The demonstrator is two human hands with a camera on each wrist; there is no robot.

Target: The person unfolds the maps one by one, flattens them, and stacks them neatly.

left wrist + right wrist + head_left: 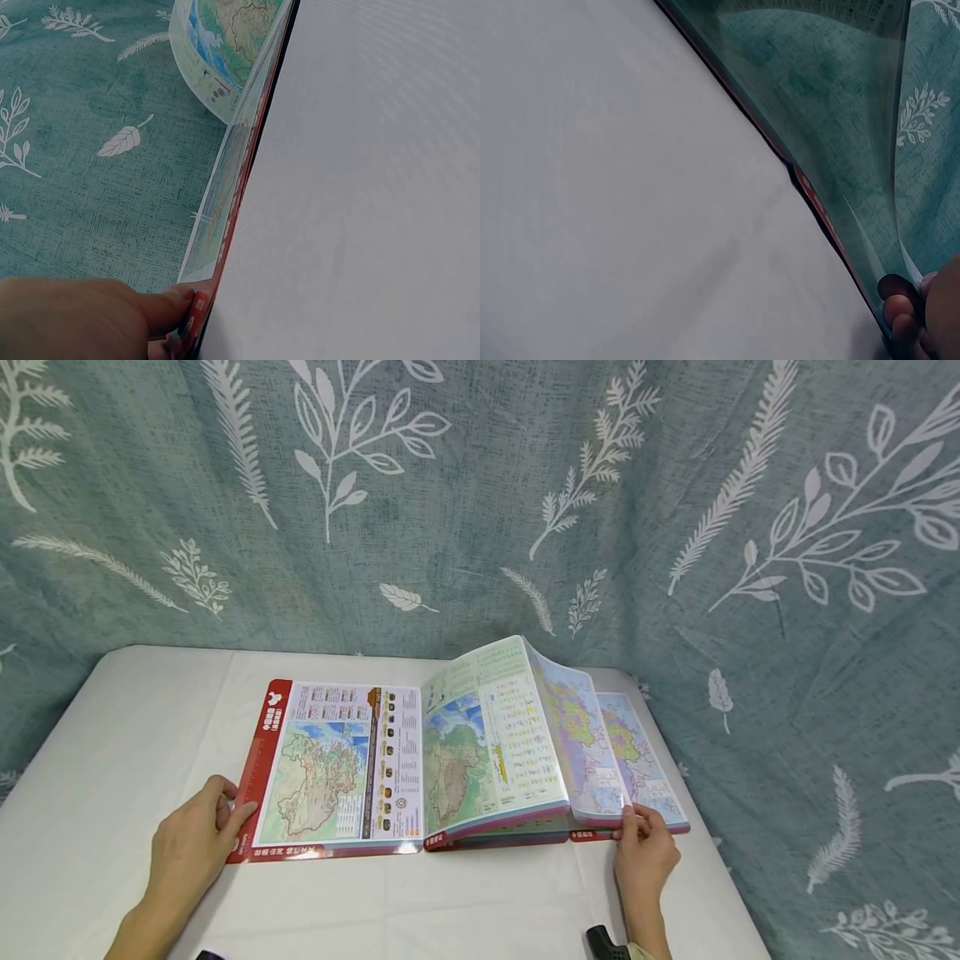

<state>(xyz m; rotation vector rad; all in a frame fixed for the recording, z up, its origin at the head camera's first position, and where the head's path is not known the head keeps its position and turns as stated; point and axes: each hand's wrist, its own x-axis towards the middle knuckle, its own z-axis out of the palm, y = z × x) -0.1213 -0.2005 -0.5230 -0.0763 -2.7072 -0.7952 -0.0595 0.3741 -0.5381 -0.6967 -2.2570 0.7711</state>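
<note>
An open map booklet (322, 777) with a red border lies across the white table. My left hand (187, 839) pinches its left red edge near the lower corner, thumb on top, as the left wrist view also shows. In the middle, a page with a green and blue map (453, 768) stands raised and bent. To its right comes a page with a purple and yellow map (577, 727), which my right hand (647, 852) pinches at its lower corner. Another similar map page (637, 752) lies flat beneath, at the far right. In the right wrist view, fingers (898, 309) curl at the sheet's corner.
The white table (480, 902) reaches out in front of and to the left of the booklet. A grey-green curtain (450, 568) with white leaf prints hangs behind the table and along its right side. A black device (606, 943) sits at my right wrist.
</note>
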